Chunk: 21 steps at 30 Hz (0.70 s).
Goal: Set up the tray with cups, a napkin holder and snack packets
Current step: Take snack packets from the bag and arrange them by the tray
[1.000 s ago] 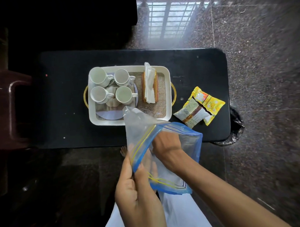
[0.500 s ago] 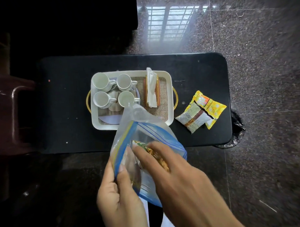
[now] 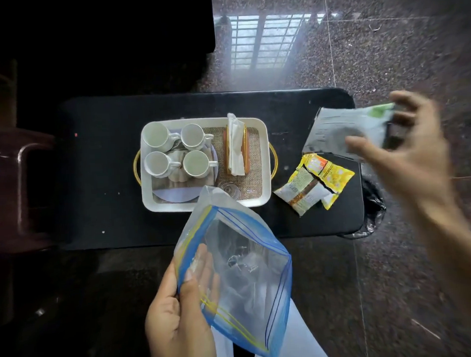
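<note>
Head view: the left hand point(image 3: 177, 314) pinches the zip bag point(image 3: 240, 279) by its rim; the right hand point(image 3: 404, 156), half a second ago inside it, now grips a blurred silver packet point(image 3: 345, 131) over the table's right end, printing unreadable. Two snack packets point(image 3: 314, 183) lie beside the tray point(image 3: 264, 161), right of it.

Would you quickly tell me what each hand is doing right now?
Left hand: closed on the open zip bag.
Right hand: closed on a silver snack packet above the table's right end.

Four white cups point(image 3: 178, 151), napkin holder point(image 3: 236, 146) on tray point(image 3: 264, 161); snack packets point(image 3: 313, 183) beside.
</note>
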Each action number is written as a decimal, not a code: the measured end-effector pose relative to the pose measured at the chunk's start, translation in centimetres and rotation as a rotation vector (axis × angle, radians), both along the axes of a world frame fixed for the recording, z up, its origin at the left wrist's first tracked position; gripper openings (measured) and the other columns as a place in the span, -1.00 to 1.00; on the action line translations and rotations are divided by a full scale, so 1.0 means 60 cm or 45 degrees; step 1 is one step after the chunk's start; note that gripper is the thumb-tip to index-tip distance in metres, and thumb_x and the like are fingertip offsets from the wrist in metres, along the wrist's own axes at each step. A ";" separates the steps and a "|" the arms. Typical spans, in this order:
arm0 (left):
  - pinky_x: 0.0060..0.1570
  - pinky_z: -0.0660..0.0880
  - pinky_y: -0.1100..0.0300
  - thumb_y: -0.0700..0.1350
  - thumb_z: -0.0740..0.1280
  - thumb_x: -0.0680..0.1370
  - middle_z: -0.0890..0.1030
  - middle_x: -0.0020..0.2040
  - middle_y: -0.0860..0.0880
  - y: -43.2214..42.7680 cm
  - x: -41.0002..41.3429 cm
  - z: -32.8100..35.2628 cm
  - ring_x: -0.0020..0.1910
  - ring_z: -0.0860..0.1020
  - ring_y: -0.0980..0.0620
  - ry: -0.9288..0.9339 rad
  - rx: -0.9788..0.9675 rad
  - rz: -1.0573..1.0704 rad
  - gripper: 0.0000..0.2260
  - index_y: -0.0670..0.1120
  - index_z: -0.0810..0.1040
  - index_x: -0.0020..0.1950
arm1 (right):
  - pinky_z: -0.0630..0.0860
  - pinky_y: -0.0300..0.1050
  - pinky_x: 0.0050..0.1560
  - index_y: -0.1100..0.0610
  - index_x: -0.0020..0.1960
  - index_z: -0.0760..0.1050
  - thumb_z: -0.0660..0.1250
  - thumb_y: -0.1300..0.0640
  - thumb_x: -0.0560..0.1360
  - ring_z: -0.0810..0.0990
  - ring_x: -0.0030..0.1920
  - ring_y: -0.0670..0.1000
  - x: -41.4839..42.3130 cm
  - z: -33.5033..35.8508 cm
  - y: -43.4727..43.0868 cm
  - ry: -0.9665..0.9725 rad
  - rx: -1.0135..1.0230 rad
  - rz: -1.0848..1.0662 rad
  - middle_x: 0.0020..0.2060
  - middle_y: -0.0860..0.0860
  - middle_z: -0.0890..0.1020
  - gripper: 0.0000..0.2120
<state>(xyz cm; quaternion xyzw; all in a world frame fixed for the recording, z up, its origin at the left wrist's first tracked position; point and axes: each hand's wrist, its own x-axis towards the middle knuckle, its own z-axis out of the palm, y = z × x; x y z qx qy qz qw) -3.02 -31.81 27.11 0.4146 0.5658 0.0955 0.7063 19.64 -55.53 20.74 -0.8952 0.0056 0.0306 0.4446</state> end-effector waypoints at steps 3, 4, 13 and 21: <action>0.04 0.63 0.23 -0.33 0.12 0.69 0.78 0.05 -0.04 0.000 0.005 -0.004 0.08 0.73 0.03 0.003 0.028 -0.040 -0.64 0.00 0.65 0.15 | 0.58 -0.09 0.13 0.06 0.42 0.32 0.55 0.06 0.35 0.60 0.03 -0.08 0.023 -0.071 0.067 0.182 -0.094 -0.217 0.10 -0.02 0.59 -0.28; 0.04 0.63 0.22 -0.33 0.12 0.69 0.78 0.05 -0.04 -0.002 0.009 -0.003 0.08 0.73 0.03 0.018 0.043 -0.032 -0.63 0.00 0.66 0.15 | 0.56 0.01 0.18 0.07 0.43 0.30 0.54 0.07 0.36 0.58 0.09 0.01 0.025 -0.102 0.071 0.251 -0.095 -0.251 0.14 0.04 0.57 -0.28; -0.03 0.66 0.23 -0.32 0.13 0.70 0.77 0.08 -0.08 -0.020 0.027 -0.002 0.11 0.73 -0.03 0.030 0.111 -0.091 -0.51 0.15 0.76 0.01 | 0.41 -0.09 0.20 0.06 0.49 0.18 0.48 0.15 0.42 0.40 0.28 0.05 0.029 -0.240 0.080 0.442 -0.109 -0.316 0.36 0.09 0.40 -0.25; -0.02 0.66 0.23 -0.30 0.13 0.70 0.77 0.07 -0.07 -0.026 0.034 0.002 0.10 0.74 -0.01 0.013 0.116 -0.075 -0.51 0.15 0.76 -0.04 | 0.40 -0.06 0.28 0.14 0.46 0.21 0.49 0.21 0.43 0.41 0.29 0.09 0.037 -0.269 0.070 0.443 -0.216 -0.247 0.32 0.09 0.40 -0.30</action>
